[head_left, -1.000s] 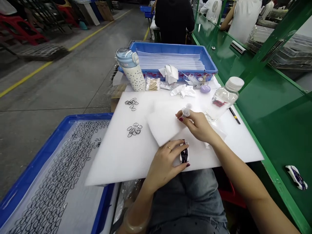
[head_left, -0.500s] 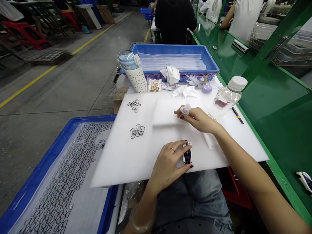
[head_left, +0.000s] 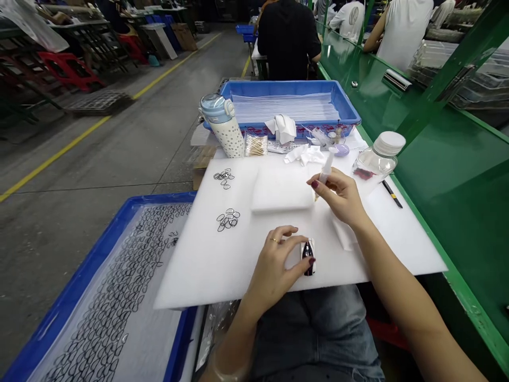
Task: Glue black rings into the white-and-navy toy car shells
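Observation:
My left hand (head_left: 276,262) is closed on a small white toy car (head_left: 313,248) with a black top, near the front edge of the white foam sheet. Its thumb and index finger touch the car, while the other fingers are lifted and bent. Above and to the right, my right hand (head_left: 344,196) grips a clear syringe (head_left: 326,168) between thumb and fingers. The syringe slants, its narrow tip pointing down toward the foam and a thicker end upward. A thinner white foam pad (head_left: 282,191) lies left of the tip.
Two clusters of thin black rings (head_left: 228,219) lie on the left of the foam sheet (head_left: 191,265). A blue tray (head_left: 119,212) of rings is lower left. Behind stand a dotted bottle (head_left: 226,130), cotton swabs (head_left: 256,145), tissues and a blue bin (head_left: 290,86). A clear bottle (head_left: 374,159) stands right.
My right hand has turned the syringe from nearly end-on to a slanted side view and shifted slightly right. My left thumb has moved up onto the car. The whole view has shifted a little.

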A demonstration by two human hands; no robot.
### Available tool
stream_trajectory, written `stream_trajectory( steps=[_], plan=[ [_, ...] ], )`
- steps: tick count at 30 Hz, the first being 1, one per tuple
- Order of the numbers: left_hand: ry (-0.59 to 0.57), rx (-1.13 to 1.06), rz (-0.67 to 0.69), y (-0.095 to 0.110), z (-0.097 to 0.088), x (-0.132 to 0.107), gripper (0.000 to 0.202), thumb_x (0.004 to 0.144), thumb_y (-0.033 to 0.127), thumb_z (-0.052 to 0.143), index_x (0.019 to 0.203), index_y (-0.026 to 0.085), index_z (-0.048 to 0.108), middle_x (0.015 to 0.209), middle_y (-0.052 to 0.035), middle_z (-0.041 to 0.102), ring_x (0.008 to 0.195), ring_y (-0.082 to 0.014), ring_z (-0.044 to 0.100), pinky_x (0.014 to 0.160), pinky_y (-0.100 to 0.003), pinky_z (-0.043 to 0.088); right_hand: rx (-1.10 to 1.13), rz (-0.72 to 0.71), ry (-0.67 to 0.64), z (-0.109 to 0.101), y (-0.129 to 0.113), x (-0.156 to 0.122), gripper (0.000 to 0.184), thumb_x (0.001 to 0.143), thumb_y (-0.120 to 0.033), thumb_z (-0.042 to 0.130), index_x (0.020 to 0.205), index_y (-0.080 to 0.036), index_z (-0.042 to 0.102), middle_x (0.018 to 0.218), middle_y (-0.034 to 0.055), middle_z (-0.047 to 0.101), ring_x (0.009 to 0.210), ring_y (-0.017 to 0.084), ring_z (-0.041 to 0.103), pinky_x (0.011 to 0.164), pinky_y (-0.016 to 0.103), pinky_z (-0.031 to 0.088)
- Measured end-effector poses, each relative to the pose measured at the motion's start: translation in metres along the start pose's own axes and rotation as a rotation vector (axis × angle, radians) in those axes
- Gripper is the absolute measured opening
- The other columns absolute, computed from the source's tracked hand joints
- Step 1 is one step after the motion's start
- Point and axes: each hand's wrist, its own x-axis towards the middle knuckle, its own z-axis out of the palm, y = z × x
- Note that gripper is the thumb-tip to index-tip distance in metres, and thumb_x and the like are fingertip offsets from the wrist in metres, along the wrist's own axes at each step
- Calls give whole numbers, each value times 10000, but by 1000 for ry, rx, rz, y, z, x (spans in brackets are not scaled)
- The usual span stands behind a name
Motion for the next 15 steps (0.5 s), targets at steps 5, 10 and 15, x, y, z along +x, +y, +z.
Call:
stream_trajectory(
  steps=[5,10,15],
  plan=[
    [-35,26,-125,17,3,35,260,899,334,659,1133,220,665,1274,-94,592,1222,-289,541,1023,-486,491,-54,-7,105,-7,3,-5,388,876,-532,639,669,-205,633,706,-5,531,668,121,500,613,294,413],
    [-78,24,-122,23,11,52,304,909,349,647,1185,223,644,1420,-113,518,1314,-314,505,1063,-514,470,-107,-65,113,-10,-1,-8,325,888,-439,631,668,-200,613,694,-1,563,652,121,491,601,288,399],
    [-245,-32,39,13,-7,29,431,883,353,687,1299,286,598,1434,-86,549,1324,-295,532,1103,-487,457,-20,-9,-93,-17,-2,-5,195,879,-386,637,881,-192,657,827,17,684,747,143,608,705,302,494]
  ],
)
